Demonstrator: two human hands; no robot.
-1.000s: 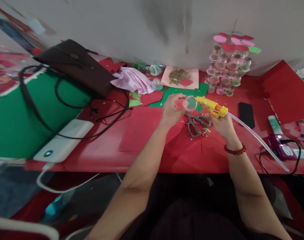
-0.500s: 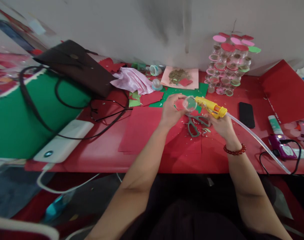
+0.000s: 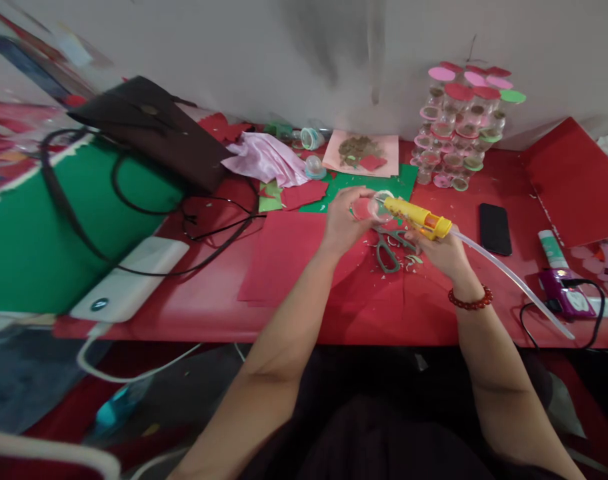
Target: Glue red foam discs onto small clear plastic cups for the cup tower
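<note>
Above the red-covered desk [image 3: 204, 310], back from its near edge, the left hand [image 3: 344, 221] pinches a clear plastic cup [image 3: 381, 215]; the right hand [image 3: 441, 253] encloses a yellow plastic glue gun [image 3: 410, 212], tip at the cup's mouth. Seemingly gluing, which calls for steady aim.

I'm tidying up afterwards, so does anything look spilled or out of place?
Paper scraps lie strewn around the scissors near the yellow glue gun, like uncleared offcuts. Brown crumbs lie loose on a pink sheet, perhaps spilled, perhaps deliberate. I see no clear damage.
</note>
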